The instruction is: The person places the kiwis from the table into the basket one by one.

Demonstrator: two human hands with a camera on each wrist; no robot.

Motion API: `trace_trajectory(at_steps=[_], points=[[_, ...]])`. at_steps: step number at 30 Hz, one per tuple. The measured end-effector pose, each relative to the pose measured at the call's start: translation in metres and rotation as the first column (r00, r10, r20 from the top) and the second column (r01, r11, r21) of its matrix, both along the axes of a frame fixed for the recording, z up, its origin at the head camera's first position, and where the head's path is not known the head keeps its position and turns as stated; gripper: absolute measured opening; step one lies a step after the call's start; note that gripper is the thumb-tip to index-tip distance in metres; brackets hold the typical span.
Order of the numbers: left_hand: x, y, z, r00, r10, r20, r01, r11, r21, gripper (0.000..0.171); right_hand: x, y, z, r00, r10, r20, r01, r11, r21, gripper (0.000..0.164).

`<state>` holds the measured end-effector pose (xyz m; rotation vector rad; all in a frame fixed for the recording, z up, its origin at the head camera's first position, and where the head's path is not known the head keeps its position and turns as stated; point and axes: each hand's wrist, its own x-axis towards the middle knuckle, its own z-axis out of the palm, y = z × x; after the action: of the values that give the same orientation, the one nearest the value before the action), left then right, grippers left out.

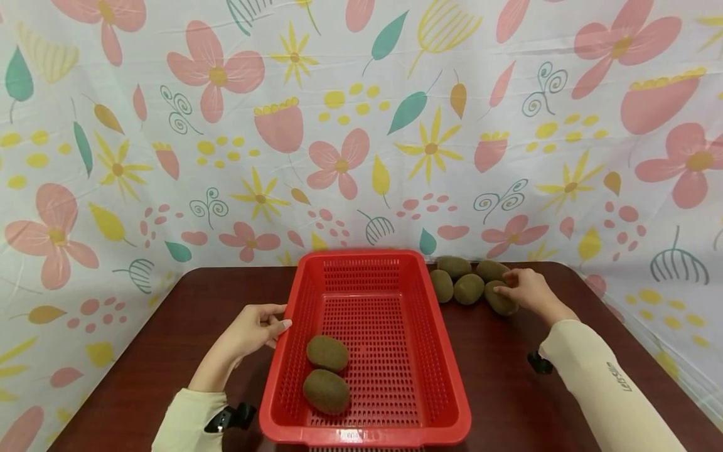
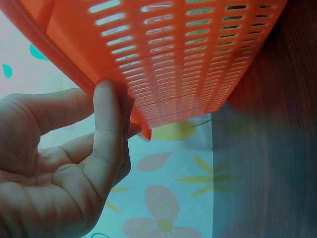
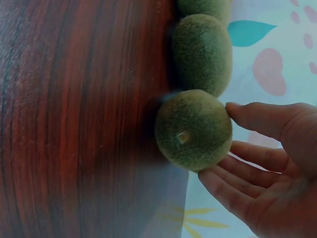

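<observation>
A red plastic basket (image 1: 361, 433) with slotted walls stands on the table, and two brown kiwis lie in its left side, the nearer kiwi (image 1: 326, 392) just in front of the farther kiwi (image 1: 327, 353). My left hand (image 1: 254, 329) pinches the basket's left rim between thumb and fingers; the left wrist view shows this left hand (image 2: 74, 153) beside the outer wall. To the right of the basket, my right hand (image 1: 531, 290) grips the nearest right-hand kiwi (image 1: 501, 299) of a small group. In the right wrist view, thumb and fingertips touch that kiwi's (image 3: 193, 131) side.
Several other kiwis (image 1: 468, 289) sit close together by the basket's back right wall. The dark wood table (image 1: 497, 389) ends at a flowered cloth (image 1: 350, 125) hanging behind it and along both sides.
</observation>
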<state>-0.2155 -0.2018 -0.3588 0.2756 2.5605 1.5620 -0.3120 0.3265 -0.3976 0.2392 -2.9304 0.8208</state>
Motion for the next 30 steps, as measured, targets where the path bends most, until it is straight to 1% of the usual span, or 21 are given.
trace_trajectory(at_steps=[5,12,15,17,20,26,30], points=[[0.0,0.0,0.0,1.0,0.003,0.001,-0.003,1.0,-0.007,0.046,0.001,0.001,-0.001,1.0,-0.012,0.025,0.012,1.0,0.001,0.056],[-0.001,-0.001,0.0,1.0,-0.004,-0.001,0.004,1.0,-0.006,0.045,0.003,0.003,0.002,0.993,-0.028,0.115,0.025,0.999,0.032,0.059],[-0.002,-0.001,-0.001,1.0,-0.006,-0.001,0.006,1.0,-0.003,0.045,0.003,0.003,0.003,0.988,-0.019,0.155,0.016,1.0,0.02,0.048],[-0.002,-0.001,-0.001,1.0,-0.007,-0.001,0.007,1.0,-0.003,0.045,0.003,0.003,0.002,0.986,-0.007,0.167,0.006,1.0,0.006,0.046],[-0.002,-0.001,-0.001,1.0,-0.008,0.001,0.008,1.0,-0.001,0.045,0.003,0.004,0.002,0.985,0.003,0.175,0.001,1.0,-0.023,0.049],[-0.002,-0.001,0.0,1.0,-0.011,0.001,0.011,1.0,0.002,0.045,0.008,0.006,0.005,0.985,-0.007,0.17,0.014,0.999,-0.04,0.04],[-0.001,-0.001,0.0,1.0,-0.011,0.004,0.011,1.0,0.001,0.045,0.01,0.007,0.009,0.984,0.006,0.178,0.004,0.999,-0.052,0.042]])
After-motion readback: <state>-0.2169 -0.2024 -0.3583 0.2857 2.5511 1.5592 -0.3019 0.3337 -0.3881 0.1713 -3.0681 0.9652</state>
